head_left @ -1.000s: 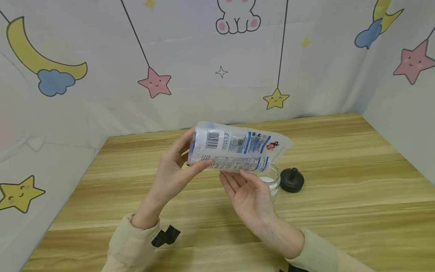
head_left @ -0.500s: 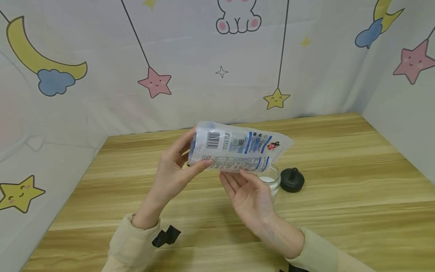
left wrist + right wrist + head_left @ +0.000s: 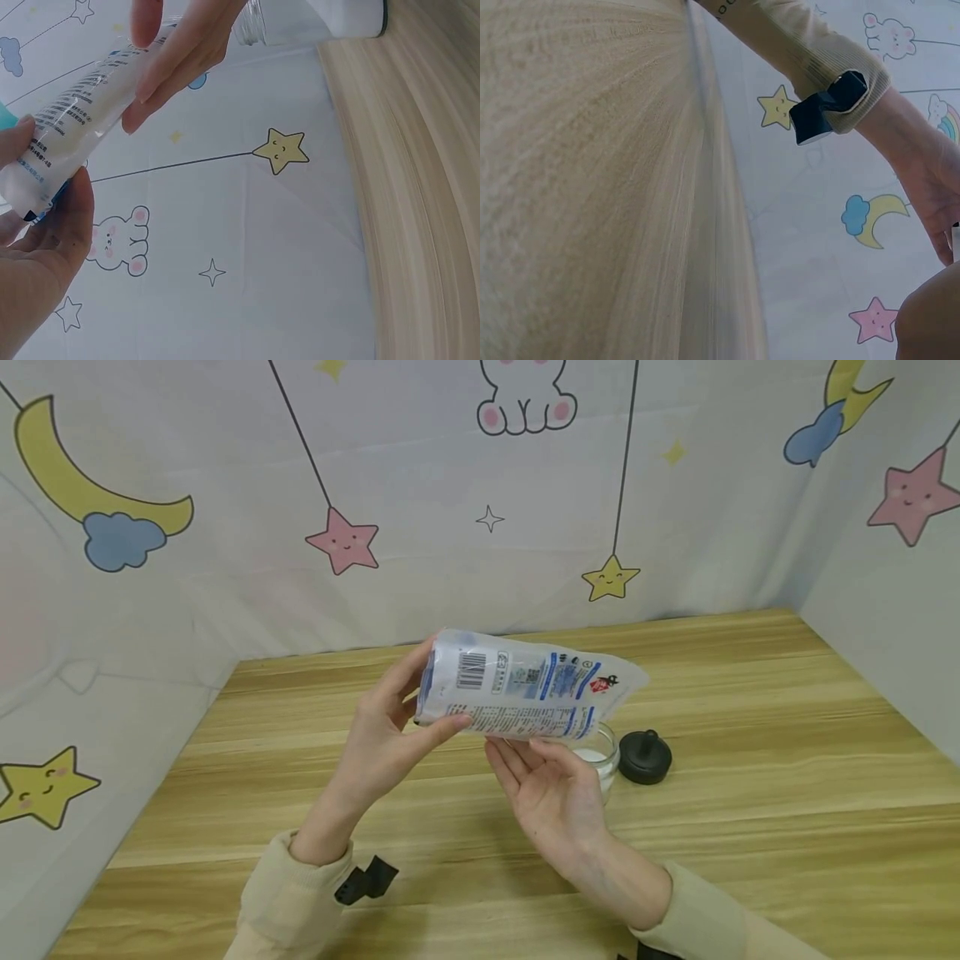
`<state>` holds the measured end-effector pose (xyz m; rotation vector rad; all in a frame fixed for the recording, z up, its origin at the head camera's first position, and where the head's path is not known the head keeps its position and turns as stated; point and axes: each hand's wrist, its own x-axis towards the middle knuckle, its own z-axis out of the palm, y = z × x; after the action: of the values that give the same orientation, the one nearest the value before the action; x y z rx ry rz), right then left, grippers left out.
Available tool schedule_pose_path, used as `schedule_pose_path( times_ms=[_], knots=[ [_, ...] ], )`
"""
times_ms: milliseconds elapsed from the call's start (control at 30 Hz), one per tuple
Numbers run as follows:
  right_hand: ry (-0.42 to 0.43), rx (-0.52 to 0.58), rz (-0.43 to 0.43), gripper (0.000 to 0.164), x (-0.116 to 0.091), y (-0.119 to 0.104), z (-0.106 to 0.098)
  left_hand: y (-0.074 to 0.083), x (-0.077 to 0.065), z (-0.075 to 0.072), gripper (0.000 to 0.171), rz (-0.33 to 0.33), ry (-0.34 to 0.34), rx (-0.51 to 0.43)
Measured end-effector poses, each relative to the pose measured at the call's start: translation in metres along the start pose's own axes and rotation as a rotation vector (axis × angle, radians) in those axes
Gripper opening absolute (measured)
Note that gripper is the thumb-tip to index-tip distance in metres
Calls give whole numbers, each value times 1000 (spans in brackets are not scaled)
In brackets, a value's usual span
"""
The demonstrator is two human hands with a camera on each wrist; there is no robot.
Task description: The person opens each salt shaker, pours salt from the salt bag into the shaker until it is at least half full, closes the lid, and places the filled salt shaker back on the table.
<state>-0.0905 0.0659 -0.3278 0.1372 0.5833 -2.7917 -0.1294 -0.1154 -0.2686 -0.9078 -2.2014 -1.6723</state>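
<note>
I have left hand (image 3: 378,731) gripping tilted white, blue-printed plastic pouch (image 3: 517,683), thumb across front; right hand (image 3: 557,802), fingers nearly straight, touching lower edge.

The left sleeve (image 3: 296,893) and right sleeve (image 3: 697,910) are pale beige, and a black, angular gadget (image 3: 810,120) (two blocks joined) sits by the ribbed left cuff (image 3: 840,56).

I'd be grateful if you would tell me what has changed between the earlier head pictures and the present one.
Nothing has visibly changed; nothing was taken hold of or let go. The left hand holds the white pouch as before, the right hand stays at its lower edge, and the glass jar and black lid stand where they were.
</note>
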Motion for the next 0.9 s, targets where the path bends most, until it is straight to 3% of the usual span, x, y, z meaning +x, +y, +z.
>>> schedule_pose_path(
  times_ms=[500,900],
  knots=[
    [11,-39,-2,35,1,1,2,0,0,4,66,20,77,7],
    [7,-36,5,39,0,1,1,-1,0,2,73,3,36,24]
  ],
)
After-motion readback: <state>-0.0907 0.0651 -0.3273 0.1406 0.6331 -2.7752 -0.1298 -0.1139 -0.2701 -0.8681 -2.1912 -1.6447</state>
